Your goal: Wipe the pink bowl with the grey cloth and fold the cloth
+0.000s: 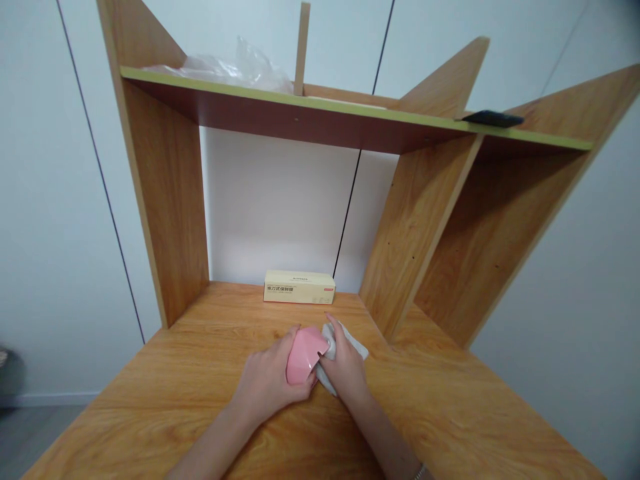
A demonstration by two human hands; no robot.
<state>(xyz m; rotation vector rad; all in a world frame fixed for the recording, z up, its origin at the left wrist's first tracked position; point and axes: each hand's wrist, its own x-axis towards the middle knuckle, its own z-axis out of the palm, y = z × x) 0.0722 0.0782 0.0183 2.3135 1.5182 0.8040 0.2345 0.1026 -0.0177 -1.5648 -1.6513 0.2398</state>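
My left hand (pixel 267 377) is wrapped round a pink faceted object (pixel 303 353), tilted above the desk; a small dark notch shows at its right edge, but its exact kind is unclear. Pressed against that side is a pale grey cloth (pixel 356 341), which my right hand (pixel 346 367) grips in a bunch. Part of the cloth hangs below the fingers. Behind both hands, a cream cling film box (pixel 300 288) with printed lettering lies along the back of the desk.
The wooden desk (pixel 200 380) carries a shelf unit with upright panels (pixel 420 233) on both sides. Crumpled clear plastic (pixel 235 70) lies on the upper shelf (pixel 250 97). A dark flat object (pixel 493 119) juts over the shelf edge at right.
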